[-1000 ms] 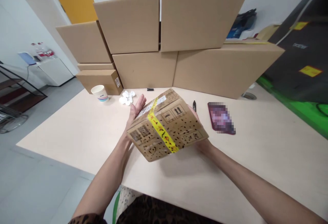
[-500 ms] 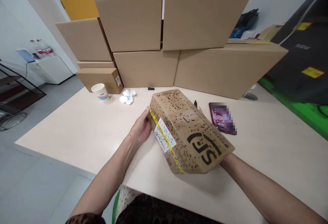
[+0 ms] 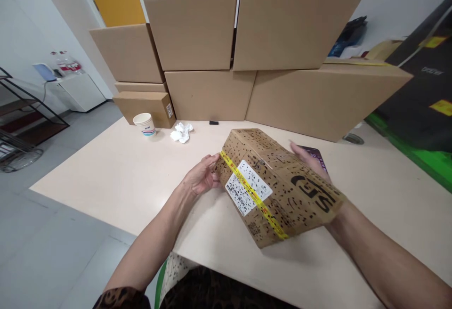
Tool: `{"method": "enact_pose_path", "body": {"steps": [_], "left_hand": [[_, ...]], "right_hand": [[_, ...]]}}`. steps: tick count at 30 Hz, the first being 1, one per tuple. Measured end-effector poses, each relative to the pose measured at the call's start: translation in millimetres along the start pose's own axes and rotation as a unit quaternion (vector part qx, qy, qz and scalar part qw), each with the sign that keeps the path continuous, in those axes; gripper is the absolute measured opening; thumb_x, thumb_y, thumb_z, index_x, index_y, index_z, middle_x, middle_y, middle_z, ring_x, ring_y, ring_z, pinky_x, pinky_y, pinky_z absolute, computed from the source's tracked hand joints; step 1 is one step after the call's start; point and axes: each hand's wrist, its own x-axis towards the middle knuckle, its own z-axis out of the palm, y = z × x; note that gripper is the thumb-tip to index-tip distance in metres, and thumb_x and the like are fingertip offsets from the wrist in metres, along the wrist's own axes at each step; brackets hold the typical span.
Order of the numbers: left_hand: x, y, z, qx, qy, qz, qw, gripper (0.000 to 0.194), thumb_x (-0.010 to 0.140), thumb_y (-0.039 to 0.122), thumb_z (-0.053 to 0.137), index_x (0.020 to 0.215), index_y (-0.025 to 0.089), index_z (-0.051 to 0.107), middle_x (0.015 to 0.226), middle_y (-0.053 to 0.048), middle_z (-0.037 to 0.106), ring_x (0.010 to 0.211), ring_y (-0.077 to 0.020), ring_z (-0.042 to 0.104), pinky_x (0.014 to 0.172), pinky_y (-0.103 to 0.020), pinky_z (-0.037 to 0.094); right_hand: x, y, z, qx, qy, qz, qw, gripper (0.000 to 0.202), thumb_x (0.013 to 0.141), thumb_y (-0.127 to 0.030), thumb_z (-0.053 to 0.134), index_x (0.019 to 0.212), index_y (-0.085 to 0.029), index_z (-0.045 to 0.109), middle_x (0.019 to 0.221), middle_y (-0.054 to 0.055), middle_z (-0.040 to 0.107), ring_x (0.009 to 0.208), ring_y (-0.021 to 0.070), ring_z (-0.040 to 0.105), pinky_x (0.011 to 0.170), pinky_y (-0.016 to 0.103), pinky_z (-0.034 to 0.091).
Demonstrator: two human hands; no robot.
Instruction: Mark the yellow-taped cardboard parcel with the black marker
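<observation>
A brown cardboard parcel box (image 3: 259, 158), printed with dark speckles and SF lettering, is tilted above the table between my hands. Yellow tape and a white label (image 3: 249, 187) run across its near face. My left hand (image 3: 203, 177) grips the left end, thumb on the edge and fingers curled at the corner. Along the far right side my right hand (image 3: 312, 162) supports it, the wrist passing behind the right end. Most of that palm is hidden by the box. Partly covered behind my right hand lies a phone (image 3: 314, 152).
Large cardboard boxes (image 3: 208, 94) are stacked along the table's back. A paper cup (image 3: 144, 124), crumpled white tissue (image 3: 181, 132) and a small black cap-like piece (image 3: 213, 122) stand or lie before them. A clear round object (image 3: 353, 138) is at the back right.
The box has moved right and rolled, turning its labelled face more towards me. My left hand moved along with it. A dark pen-like tip beside my right hand is now out of sight.
</observation>
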Motion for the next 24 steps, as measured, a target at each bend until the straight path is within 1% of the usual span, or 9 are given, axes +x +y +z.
{"method": "enact_pose_path", "body": {"steps": [1,3,6,9,12,14,16,18,24], "left_hand": [[0,0,0.6,-0.003,-0.001,-0.005,1.0,0.035,0.078,0.037,0.087,0.096,0.021,0.061,0.082,-0.001,0.07,0.063,-0.0187,0.073,0.073,-0.042,0.064],[1,-1,2.0,-0.015,-0.009,-0.009,1.0,0.027,0.085,0.035,0.08,0.097,0.018,0.063,0.084,-0.006,0.073,0.07,-0.0201,0.075,0.075,-0.038,0.064],[-1,-1,5.3,-0.041,-0.042,0.03,0.998,0.019,0.091,0.031,0.073,0.098,0.015,0.067,0.091,-0.012,0.076,0.085,-0.0207,0.077,0.087,-0.036,0.063],[-5,-1,10.2,-0.033,-0.069,0.163,0.984,0.024,0.086,0.026,0.075,0.106,0.014,0.071,0.11,-0.013,0.077,0.111,-0.0232,0.073,0.11,-0.038,0.054],[-12,1,14.2,0.011,-0.072,0.305,0.95,0.043,0.082,0.028,0.077,0.124,0.021,0.071,0.14,-0.009,0.068,0.139,-0.0289,0.058,0.121,-0.044,0.044],[-16,3,14.7,0.035,-0.064,0.36,0.93,0.053,0.08,0.032,0.078,0.133,0.028,0.068,0.153,-0.004,0.059,0.149,-0.0325,0.046,0.123,-0.048,0.041],[-19,6,13.3,0.046,-0.053,0.4,0.914,0.059,0.079,0.034,0.079,0.136,0.033,0.066,0.158,-0.001,0.054,0.155,-0.0336,0.037,0.124,-0.049,0.039],[-21,8,10.7,0.052,-0.049,0.433,0.899,0.061,0.077,0.036,0.081,0.136,0.035,0.066,0.158,0.0,0.054,0.157,-0.0335,0.034,0.126,-0.049,0.036],[-19,20,0.2,0.073,-0.025,0.486,0.871,0.049,0.077,0.045,0.082,0.124,0.032,0.074,0.147,-0.003,0.065,0.15,-0.0345,0.045,0.122,-0.05,0.041]], "right_hand": [[3,-9,-4,0.02,-0.036,0.087,0.995,0.049,0.085,-0.069,0.065,0.096,-0.024,0.081,0.111,0.014,0.081,0.111,0.0367,0.076,0.093,0.054,0.057],[5,-26,-14,0.056,-0.07,0.148,0.985,0.064,0.079,-0.076,0.066,0.117,-0.026,0.078,0.124,0.016,0.077,0.114,0.0415,0.074,0.094,0.063,0.056],[-3,-41,-24,-0.019,-0.094,0.099,0.99,0.082,0.066,-0.07,0.083,0.136,-0.03,0.07,0.145,0.015,0.066,0.128,0.0447,0.065,0.101,0.064,0.054],[-17,-40,-18,-0.1,-0.11,0.009,0.989,0.09,0.067,-0.047,0.092,0.149,-0.035,0.057,0.161,0.009,0.051,0.145,0.042,0.051,0.113,0.057,0.05],[-23,-28,0,-0.086,-0.106,-0.092,0.986,0.098,0.071,-0.04,0.091,0.157,-0.04,0.044,0.169,0.003,0.039,0.156,0.0363,0.035,0.125,0.056,0.038],[-21,-16,10,-0.064,-0.107,-0.139,0.982,0.1,0.071,-0.043,0.092,0.157,-0.043,0.041,0.171,0.001,0.035,0.159,0.0341,0.028,0.128,0.058,0.03],[-15,-5,14,-0.059,-0.103,-0.168,0.979,0.102,0.068,-0.047,0.094,0.155,-0.045,0.041,0.171,0.001,0.035,0.159,0.0337,0.028,0.128,0.058,0.03],[-8,8,12,-0.072,-0.098,-0.187,0.975,0.103,0.066,-0.05,0.095,0.154,-0.047,0.042,0.169,0.002,0.037,0.157,0.0344,0.032,0.123,0.059,0.037],[1,33,2,-0.143,-0.114,-0.156,0.971,0.096,0.075,-0.048,0.089,0.157,-0.044,0.038,0.17,0.008,0.035,0.152,0.0344,0.039,0.112,0.059,0.047]]}}
